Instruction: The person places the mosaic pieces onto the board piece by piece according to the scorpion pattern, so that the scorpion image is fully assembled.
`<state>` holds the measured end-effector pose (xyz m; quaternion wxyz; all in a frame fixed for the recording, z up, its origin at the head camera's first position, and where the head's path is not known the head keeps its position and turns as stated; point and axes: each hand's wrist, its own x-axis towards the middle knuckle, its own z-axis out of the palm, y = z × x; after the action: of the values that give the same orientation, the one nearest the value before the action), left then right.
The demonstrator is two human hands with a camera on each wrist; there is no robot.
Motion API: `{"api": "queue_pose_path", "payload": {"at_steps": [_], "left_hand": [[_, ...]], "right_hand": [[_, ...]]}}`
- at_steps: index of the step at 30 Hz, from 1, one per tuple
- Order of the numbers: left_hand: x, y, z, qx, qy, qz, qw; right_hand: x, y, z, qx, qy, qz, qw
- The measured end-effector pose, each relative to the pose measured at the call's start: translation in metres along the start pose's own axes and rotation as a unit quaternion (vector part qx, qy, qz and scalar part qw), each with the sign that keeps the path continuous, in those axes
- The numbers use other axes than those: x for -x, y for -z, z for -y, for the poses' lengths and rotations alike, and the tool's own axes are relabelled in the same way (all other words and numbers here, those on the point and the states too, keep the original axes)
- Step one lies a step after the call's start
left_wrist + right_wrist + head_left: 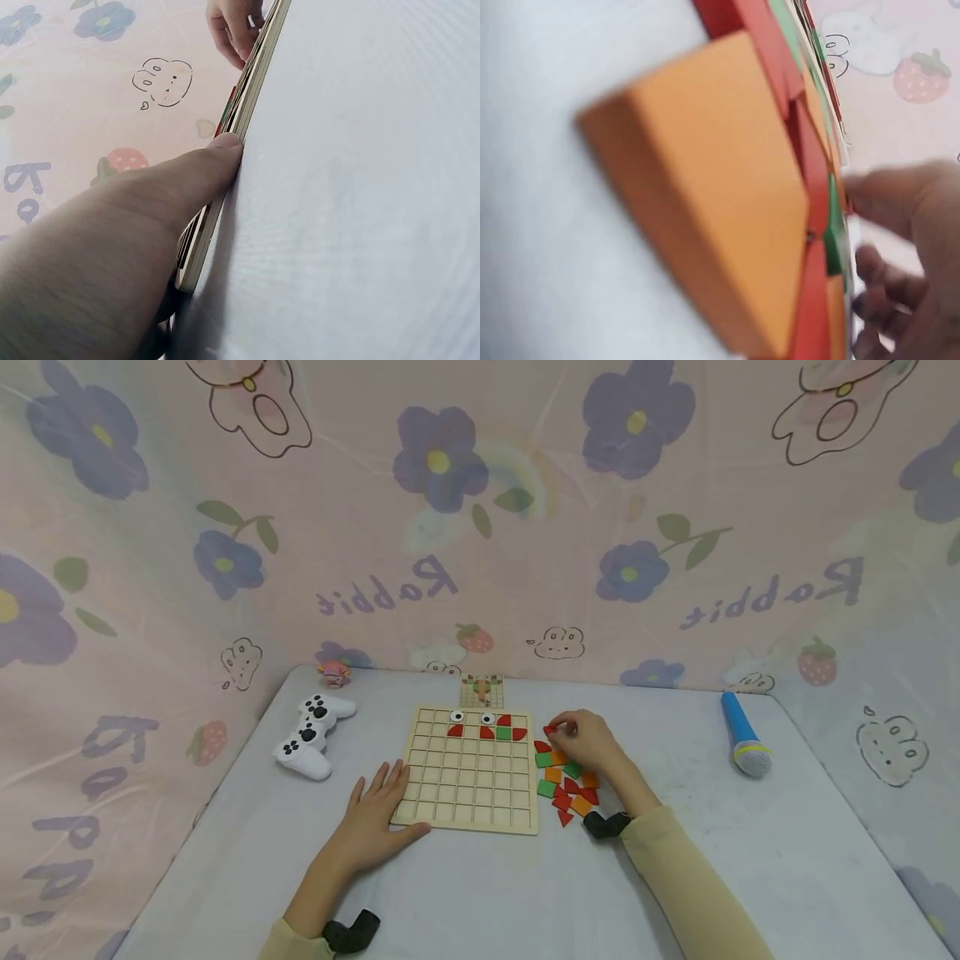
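A wooden grid board [465, 785] lies on the table, with two eye discs [457, 717], several red quarter-round pieces [454, 731] and a green square [503, 733] in its upper cells. My left hand [375, 831] rests spread at the board's lower left corner; its thumb [225, 142] presses the front edge. Beyond the board's right side, my right hand [588, 743] pinches a small red piece [550, 729] between thumb and fingertips. Under and in front of that hand lies a pile of red, green and orange pieces [580, 806]. An orange block [720, 165] looms large in the right wrist view.
Behind the board stands a small pattern card [482, 691]. A white game controller [311, 735] and a pink figurine [334, 673] are on the left. Far right lies a blue toy microphone [745, 735]. A printed cloth [525, 543] hangs along the table's back edge.
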<state>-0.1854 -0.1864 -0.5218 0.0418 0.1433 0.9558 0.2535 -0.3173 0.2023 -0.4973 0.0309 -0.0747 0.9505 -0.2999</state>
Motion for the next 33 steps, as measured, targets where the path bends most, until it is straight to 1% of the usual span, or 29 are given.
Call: {"api": "queue_pose_path", "payload": {"at_steps": [3,5,6,9,12,14,16,22,28,33], "left_hand": [[0.000,0.000,0.001,0.001,-0.002,-0.003,1.0000],[0.000,0.000,0.001,0.001,-0.001,-0.002,1.0000],[0.000,0.000,0.001,0.000,0.001,-0.002,1.0000],[0.001,0.000,0.002,0.002,0.001,-0.004,1.0000],[0.001,-0.001,0.002,0.002,0.004,-0.004,1.0000],[0.001,-0.001,0.001,0.003,0.001,-0.003,1.0000],[0.001,-0.001,0.001,0.001,0.005,0.002,1.0000],[0.002,0.002,-0.001,0.001,0.005,0.003,1.0000],[0.000,0.003,-0.002,0.002,0.005,0.012,0.9999],[0.000,0.001,-0.001,0.000,0.004,0.009,1.0000]], "right_hand": [[0.004,0.004,-0.002,0.005,-0.049,-0.036,0.998],[0.005,0.007,-0.004,0.003,-0.069,-0.051,0.996],[0.005,0.008,-0.005,0.000,-0.070,-0.051,0.996],[0.003,0.010,-0.009,-0.003,-0.048,-0.033,0.998],[0.002,0.010,-0.013,0.000,-0.020,-0.003,1.000],[0.002,0.009,-0.015,0.004,-0.013,0.007,1.000],[0.002,0.009,-0.017,0.005,-0.009,0.010,1.000],[0.003,0.009,-0.016,0.006,-0.002,0.007,1.000],[0.002,0.009,-0.013,0.004,0.009,0.020,1.000],[0.001,0.007,-0.015,0.006,0.021,0.022,1.000]]}}
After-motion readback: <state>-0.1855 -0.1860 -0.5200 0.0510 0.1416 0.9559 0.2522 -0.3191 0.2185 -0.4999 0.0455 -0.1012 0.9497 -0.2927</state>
